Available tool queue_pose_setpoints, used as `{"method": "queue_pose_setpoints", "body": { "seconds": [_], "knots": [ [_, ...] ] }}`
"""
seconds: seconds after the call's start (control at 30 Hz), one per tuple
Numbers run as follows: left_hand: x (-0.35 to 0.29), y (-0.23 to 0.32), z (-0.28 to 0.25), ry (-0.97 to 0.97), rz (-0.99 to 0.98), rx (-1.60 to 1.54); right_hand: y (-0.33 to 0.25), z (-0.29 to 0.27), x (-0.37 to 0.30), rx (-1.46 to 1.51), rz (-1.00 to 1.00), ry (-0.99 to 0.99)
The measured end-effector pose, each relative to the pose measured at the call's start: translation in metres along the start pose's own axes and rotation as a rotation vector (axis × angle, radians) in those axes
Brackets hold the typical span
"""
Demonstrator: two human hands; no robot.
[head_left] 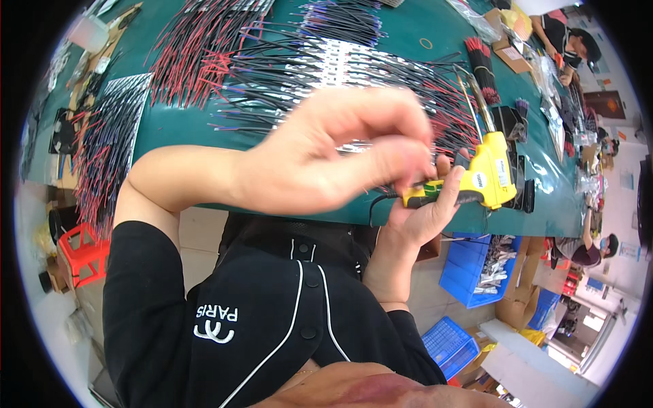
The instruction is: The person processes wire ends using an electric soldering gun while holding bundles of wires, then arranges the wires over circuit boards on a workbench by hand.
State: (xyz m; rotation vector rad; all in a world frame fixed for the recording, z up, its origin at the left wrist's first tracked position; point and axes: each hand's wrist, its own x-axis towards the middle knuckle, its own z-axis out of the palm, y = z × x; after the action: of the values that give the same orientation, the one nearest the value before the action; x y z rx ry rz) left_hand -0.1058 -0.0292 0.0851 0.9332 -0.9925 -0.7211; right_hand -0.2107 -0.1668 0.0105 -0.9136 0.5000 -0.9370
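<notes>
My right hand (420,221) is wrapped round the black-and-yellow handle of a yellow soldering gun (495,171). The gun's metal tip points away from me over the green table (537,204). Reaching across in front is my left hand (340,146), smeared by motion, its thumb and fingers curled into a pinch near the gun's handle. What sits between those fingertips, if anything, cannot be made out. Beyond the hands lie rows of small white strips (335,60) with black, red and blue wires, partly hidden by my left hand.
A bundle of red-tipped wires (481,68) lies behind the gun. More wires (197,54) spread across the far left, with another wired sheet (112,129) at the left edge. Blue bins (462,272) stand below the table. Other people (568,47) work at the right.
</notes>
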Motion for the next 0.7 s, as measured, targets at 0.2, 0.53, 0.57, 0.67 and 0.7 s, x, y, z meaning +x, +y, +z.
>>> {"method": "queue_pose_setpoints", "body": {
  "seconds": [0.2, 0.53, 0.57, 0.67, 0.7],
  "knots": [
    [0.019, 0.01, 0.06, -0.235, 0.117, 0.442, -0.017, -0.076, 0.022, -0.002, 0.231, -0.159],
    [0.011, 0.0, 0.096, 0.146, 0.157, 0.483, -0.005, -0.021, 0.0, -0.057, -0.192, 0.033],
    [0.009, -0.002, 0.094, 0.163, 0.18, 0.51, -0.004, -0.019, 0.0, -0.06, -0.178, 0.016],
    [0.009, -0.011, 0.09, 0.202, 0.25, 0.55, -0.008, -0.019, 0.004, -0.077, -0.19, -0.002],
    [0.007, -0.012, 0.091, 0.222, 0.272, 0.575, -0.009, -0.021, 0.004, -0.075, -0.195, 0.002]
  ]
}}
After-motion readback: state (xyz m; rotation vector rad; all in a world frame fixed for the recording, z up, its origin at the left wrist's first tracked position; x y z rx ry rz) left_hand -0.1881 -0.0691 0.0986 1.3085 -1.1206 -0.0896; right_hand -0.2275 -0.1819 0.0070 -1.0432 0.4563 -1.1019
